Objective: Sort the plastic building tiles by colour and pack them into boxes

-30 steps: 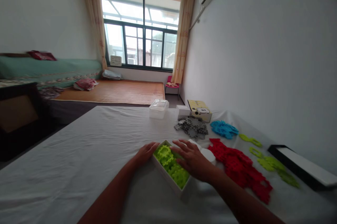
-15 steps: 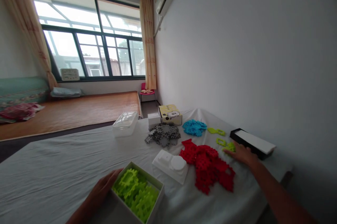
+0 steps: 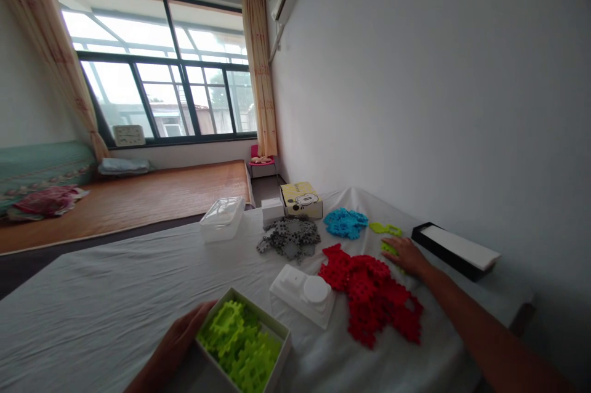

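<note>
My left hand (image 3: 178, 337) holds the left side of a white box (image 3: 277, 356) filled with lime-green puzzle pieces (image 3: 237, 344), near the table's front edge. My right hand (image 3: 406, 253) reaches far right and lies palm down on loose lime-green pieces (image 3: 386, 247) beside the red pile (image 3: 369, 291); its fingers cover them, and whether they grip one is hidden. More lime-green pieces (image 3: 385, 228) lie just beyond that hand.
A white moulded tray (image 3: 302, 294) sits between box and red pile. Grey pieces (image 3: 290, 237), blue pieces (image 3: 345, 222), a clear plastic container (image 3: 222, 218), a small white box (image 3: 271, 210) and a yellow carton (image 3: 301, 199) lie farther back. A black-and-white box (image 3: 455, 248) is at the right edge.
My right hand left the green box, reached right to the loose lime-green pieces, then drew slightly back over them. The view swung right. My left hand stayed on the box.
</note>
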Tool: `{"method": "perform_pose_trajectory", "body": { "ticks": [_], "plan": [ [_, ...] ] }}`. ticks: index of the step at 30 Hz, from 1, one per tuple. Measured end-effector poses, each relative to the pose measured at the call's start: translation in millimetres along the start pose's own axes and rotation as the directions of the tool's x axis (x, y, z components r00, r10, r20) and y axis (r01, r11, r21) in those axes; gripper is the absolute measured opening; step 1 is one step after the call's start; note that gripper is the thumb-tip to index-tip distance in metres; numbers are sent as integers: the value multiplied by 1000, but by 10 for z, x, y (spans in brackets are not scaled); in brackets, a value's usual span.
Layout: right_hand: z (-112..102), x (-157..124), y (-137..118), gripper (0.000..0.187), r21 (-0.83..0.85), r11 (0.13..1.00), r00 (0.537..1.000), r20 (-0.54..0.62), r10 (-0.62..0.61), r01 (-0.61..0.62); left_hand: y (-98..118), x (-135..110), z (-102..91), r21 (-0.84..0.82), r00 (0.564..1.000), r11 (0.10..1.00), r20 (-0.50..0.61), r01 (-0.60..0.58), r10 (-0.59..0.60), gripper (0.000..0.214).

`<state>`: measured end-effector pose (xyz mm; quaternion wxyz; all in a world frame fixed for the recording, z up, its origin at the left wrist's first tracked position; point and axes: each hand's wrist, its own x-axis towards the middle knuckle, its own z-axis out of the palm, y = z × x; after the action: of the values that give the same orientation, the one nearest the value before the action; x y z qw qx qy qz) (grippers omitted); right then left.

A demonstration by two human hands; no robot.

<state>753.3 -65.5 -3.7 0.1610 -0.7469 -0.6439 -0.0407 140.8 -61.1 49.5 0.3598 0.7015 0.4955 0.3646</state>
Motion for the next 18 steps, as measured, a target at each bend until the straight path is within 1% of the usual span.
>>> {"method": "perform_pose_trajectory", "body": {
  "ticks": [2, 5, 8, 10, 12, 14, 16, 18],
  "plan": [
    [5, 41, -1, 48, 12, 1000, 1000, -11, -23, 23, 34, -11, 4, -11, 1000, 1000, 8, 4, -4, 55],
    [-49, 94, 9, 50, 34, 999, 999, -49, 3, -2, 70, -21, 7, -5, 1000, 1000, -6, 4, -4, 57],
    [-212, 120, 93, 49, 83, 996, 997, -71, 26, -20, 74, -19, 3, 1, 1000, 1000, -4, -1, 1, 57],
    [-341, 95, 185, 47, 130, 991, 997, -62, 39, -31, 63, -15, -2, -13, 1000, 1000, 15, 3, -3, 56],
    [-432, 23, 272, 47, 174, 983, 998, -33, 61, -54, 48, -9, -7, -35, 1000, 999, 29, 5, -4, 54],
    [-458, -89, 324, 48, 190, 979, 997, 12, 71, -72, 38, -2, -9, -53, 999, 999, 39, 7, -5, 52],
    [-425, -221, 325, 50, 152, 985, 996, 51, 72, -79, 34, 3, -10, -61, 999, 998, 43, 9, -7, 51],
    [-362, -351, 277, 51, 77, 991, 993, 52, 108, -112, 33, 7, -11, -58, 999, 998, 37, 8, -6, 51]
  ]
}}
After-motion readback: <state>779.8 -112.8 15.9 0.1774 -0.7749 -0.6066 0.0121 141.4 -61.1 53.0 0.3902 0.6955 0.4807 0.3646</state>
